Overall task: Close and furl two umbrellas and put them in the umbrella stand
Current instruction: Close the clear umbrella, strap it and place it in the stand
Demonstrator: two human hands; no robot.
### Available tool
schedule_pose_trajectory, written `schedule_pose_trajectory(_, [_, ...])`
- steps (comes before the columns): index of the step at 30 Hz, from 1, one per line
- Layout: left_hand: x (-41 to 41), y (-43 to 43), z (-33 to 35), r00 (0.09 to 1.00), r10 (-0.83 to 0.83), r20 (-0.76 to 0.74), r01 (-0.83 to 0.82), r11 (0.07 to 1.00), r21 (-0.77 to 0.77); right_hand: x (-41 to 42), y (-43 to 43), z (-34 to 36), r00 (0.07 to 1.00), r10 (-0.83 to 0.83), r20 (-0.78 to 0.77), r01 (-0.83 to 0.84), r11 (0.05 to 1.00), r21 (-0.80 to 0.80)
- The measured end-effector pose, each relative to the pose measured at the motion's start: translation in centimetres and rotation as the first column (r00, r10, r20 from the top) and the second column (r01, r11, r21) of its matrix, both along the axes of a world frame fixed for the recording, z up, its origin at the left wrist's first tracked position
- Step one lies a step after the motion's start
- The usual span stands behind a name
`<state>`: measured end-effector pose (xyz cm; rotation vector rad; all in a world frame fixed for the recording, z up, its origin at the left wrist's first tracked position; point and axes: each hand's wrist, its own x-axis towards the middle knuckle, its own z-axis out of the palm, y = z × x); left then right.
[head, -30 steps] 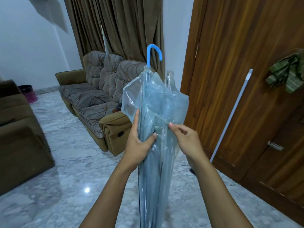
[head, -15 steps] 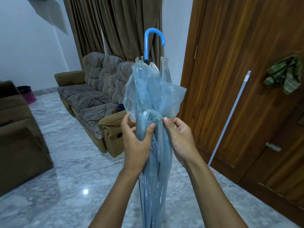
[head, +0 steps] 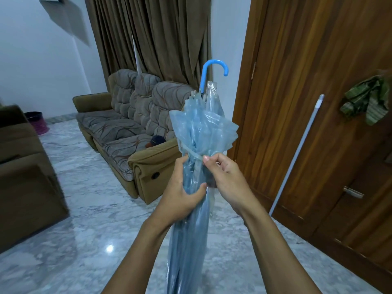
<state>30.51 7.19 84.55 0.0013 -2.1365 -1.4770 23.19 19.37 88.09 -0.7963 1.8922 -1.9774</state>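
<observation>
A clear blue plastic umbrella (head: pixel 201 128) stands closed in front of me, its blue hooked handle (head: pixel 214 66) pointing up and its tip out of sight below the frame. My left hand (head: pixel 182 194) is wrapped around the gathered canopy from the left. My right hand (head: pixel 224 177) pinches the thin closing strap (head: pixel 195 155) that runs around the folds. Above the strap the canopy edge flares out loosely. No second umbrella or umbrella stand is in view.
A brown patterned sofa (head: pixel 131 132) stands behind the umbrella, another armchair (head: pixel 23 172) at the left. Wooden doors (head: pixel 318 102) fill the right, with a white pole (head: pixel 297 153) leaning on them and a green cloth (head: pixel 369 100) hanging. A dark bin (head: pixel 37 122) sits far left on the marble floor.
The strap has been drawn around the canopy, cinching the folds tighter. The umbrella tilted slightly right and both hands shifted along it; the right hand now pinches the strap end.
</observation>
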Motion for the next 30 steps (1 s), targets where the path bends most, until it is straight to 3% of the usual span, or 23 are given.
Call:
schedule_pose_trajectory(10, [0.6, -0.1, 0.2, 0.99, 0.124, -0.061, -0.114, 0.982, 0.15, -1.4, 0.7, -0.1, 0.989, 0.012, 0.15, -0.004, 0.998, -0.057])
schedule_pose_trajectory(14, [0.9, -0.1, 0.5, 0.99, 0.12, -0.068, -0.102, 0.967, 0.234, -1.7, 0.9, -0.7, 0.988, -0.12, 0.095, 0.118, 0.993, 0.027])
schedule_pose_trajectory(16, [0.9, 0.0, 0.5, 0.994, 0.078, -0.08, -0.053, 0.959, 0.279, -2.0, 0.9, -0.8, 0.983, -0.17, 0.063, 0.168, 0.985, 0.03])
schedule_pose_trajectory(22, [1.0, -0.6, 1.0, 0.986, -0.15, -0.071, 0.166, 0.861, 0.48, -1.9, 0.4, -0.2, 0.967, -0.108, 0.23, 0.142, 0.98, -0.136])
schedule_pose_trajectory(26, [0.8, -1.0, 1.1, 0.969, -0.245, -0.019, 0.211, 0.788, 0.578, -1.5, -0.4, 0.2, 0.939, -0.096, 0.329, 0.177, 0.958, -0.225])
schedule_pose_trajectory(27, [0.7, -1.2, 1.0, 0.976, -0.216, 0.015, 0.174, 0.825, 0.538, -1.5, -0.5, 0.2, 0.94, -0.113, 0.323, 0.194, 0.954, -0.23])
schedule_pose_trajectory(30, [0.3, -1.7, 1.4, 0.994, 0.042, 0.101, -0.063, 0.975, 0.213, -1.6, -0.4, 0.5, 0.949, -0.156, 0.274, 0.224, 0.945, -0.24])
